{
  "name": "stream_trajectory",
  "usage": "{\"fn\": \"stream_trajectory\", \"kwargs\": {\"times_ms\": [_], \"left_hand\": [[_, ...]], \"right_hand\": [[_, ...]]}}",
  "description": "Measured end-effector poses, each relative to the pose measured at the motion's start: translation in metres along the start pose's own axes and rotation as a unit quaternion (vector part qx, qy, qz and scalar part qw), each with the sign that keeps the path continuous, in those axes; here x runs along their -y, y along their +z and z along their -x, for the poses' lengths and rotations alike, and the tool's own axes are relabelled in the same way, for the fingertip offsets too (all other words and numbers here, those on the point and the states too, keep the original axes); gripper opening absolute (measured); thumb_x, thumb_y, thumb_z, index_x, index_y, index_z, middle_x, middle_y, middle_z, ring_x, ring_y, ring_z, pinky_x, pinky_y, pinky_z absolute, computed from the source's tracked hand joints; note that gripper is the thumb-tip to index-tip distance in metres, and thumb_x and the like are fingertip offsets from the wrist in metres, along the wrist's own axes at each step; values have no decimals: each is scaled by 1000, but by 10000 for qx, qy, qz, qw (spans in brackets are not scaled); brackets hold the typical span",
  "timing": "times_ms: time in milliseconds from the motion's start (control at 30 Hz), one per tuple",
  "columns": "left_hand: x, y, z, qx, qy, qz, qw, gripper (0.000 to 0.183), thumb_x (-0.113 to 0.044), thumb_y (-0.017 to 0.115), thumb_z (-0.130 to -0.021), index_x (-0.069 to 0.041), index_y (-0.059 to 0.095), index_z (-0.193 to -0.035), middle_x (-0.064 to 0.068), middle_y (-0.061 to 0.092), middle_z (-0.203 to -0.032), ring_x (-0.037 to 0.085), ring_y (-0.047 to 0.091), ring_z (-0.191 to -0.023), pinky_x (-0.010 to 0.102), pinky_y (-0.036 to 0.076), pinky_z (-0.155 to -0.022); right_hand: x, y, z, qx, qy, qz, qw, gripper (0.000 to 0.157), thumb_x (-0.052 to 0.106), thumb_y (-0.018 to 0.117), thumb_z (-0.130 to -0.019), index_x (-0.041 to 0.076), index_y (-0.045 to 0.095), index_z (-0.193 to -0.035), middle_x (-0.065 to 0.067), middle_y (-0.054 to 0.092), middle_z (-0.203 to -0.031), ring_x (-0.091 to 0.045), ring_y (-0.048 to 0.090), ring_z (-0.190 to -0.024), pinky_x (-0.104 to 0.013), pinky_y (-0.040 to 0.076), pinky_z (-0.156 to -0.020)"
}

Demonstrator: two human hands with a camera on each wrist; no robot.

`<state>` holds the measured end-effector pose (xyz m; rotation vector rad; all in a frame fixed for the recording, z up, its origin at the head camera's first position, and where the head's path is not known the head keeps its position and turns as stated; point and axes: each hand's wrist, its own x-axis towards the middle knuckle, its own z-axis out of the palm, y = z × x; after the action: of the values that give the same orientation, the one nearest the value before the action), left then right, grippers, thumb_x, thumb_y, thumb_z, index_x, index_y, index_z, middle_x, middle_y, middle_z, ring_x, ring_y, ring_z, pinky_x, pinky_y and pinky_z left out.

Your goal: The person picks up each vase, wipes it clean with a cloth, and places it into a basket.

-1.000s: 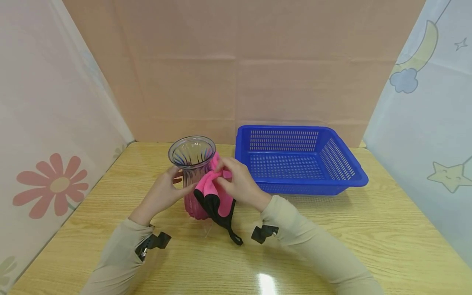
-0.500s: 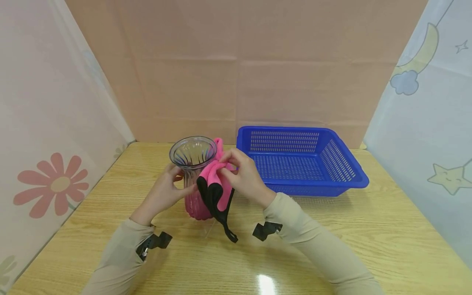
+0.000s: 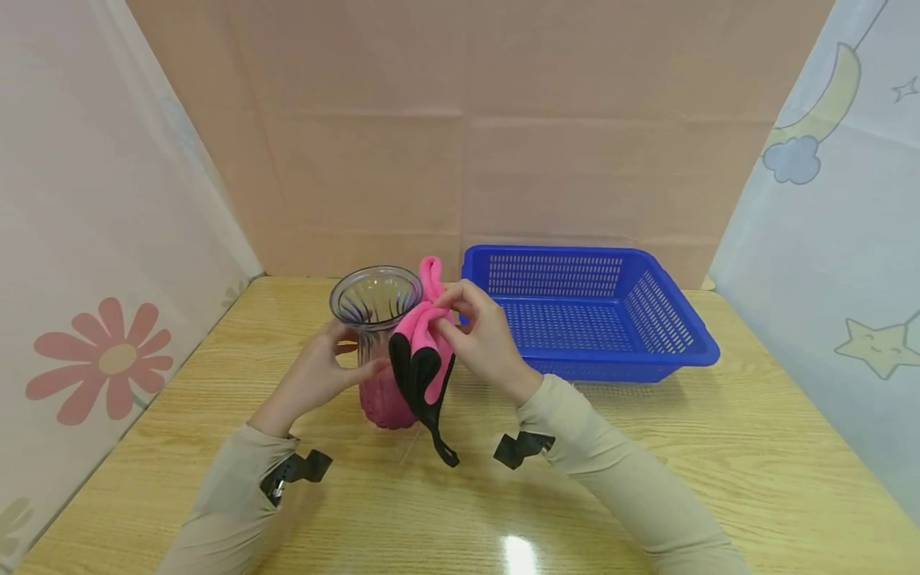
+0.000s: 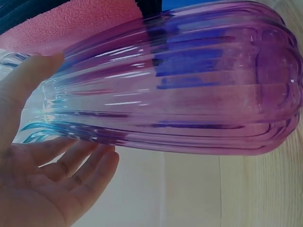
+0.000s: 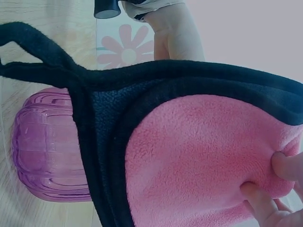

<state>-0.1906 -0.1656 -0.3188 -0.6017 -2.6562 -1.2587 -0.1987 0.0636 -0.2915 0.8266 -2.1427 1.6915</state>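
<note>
A ribbed glass vase [image 3: 386,402], clear at the top and pink-purple below, stands upright on the table. My left hand [image 3: 307,382] holds it around the upper body, thumb on the near side. In the left wrist view the thumb and the fingers lie on opposite sides of the vase [image 4: 203,104]. My right hand [image 3: 487,339] pinches a folded pink cloth [image 3: 411,321] with black trim and a hanging loop, beside the vase's right side under the rim. In the right wrist view the cloth [image 5: 184,146] covers much of the vase, whose purple base [image 5: 47,146] shows.
A blue plastic basket [image 3: 575,367] with slotted walls stands behind and to the right of my right hand. The wooden table [image 3: 446,519] spreads in front of the vase. A beige sheet [image 3: 460,160] hangs behind, with patterned sheets on both sides.
My right hand has moved up and slightly right with the cloth, and more of the cloth's pink end now rises beside the rim. The left hand and vase have barely moved.
</note>
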Motion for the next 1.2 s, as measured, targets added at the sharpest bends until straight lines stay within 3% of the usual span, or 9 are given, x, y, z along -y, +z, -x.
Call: {"fn": "stream_trajectory", "kwargs": {"times_ms": [333,567,700,1200], "left_hand": [[-4,-6,1,76,-257,-279,9993,63,-20,75,-79,1,45,-131,28,57,-123,43,59,-111,50,51,-93],[-5,-8,2,131,-390,-370,9985,64,-19,74,-80,0,44,-133,29,57,-123,43,59,-110,50,52,-91],[-6,-9,3,169,-443,-393,9981,63,-19,73,-80,-1,45,-133,28,58,-122,43,59,-110,50,52,-92],[-6,-9,4,82,-379,-411,9984,55,-16,71,-82,3,49,-128,29,61,-117,44,60,-107,50,51,-92]], "right_hand": [[0,3,1,13,56,-12,10000,14,-8,62,-82,-4,53,-93,-23,53,-122,-36,62,-108,-33,60,-75],[-2,8,2,110,50,-21,9999,14,-6,62,-83,-4,53,-92,-20,54,-101,-35,63,-107,-30,60,-73],[-5,12,4,185,47,-2,9998,14,-7,63,-83,-5,54,-92,-20,53,-98,-35,63,-108,-29,59,-74],[-13,19,9,322,-174,564,9977,12,-4,65,-82,1,56,-89,-16,59,-96,-29,64,-103,-35,59,-80]]}}
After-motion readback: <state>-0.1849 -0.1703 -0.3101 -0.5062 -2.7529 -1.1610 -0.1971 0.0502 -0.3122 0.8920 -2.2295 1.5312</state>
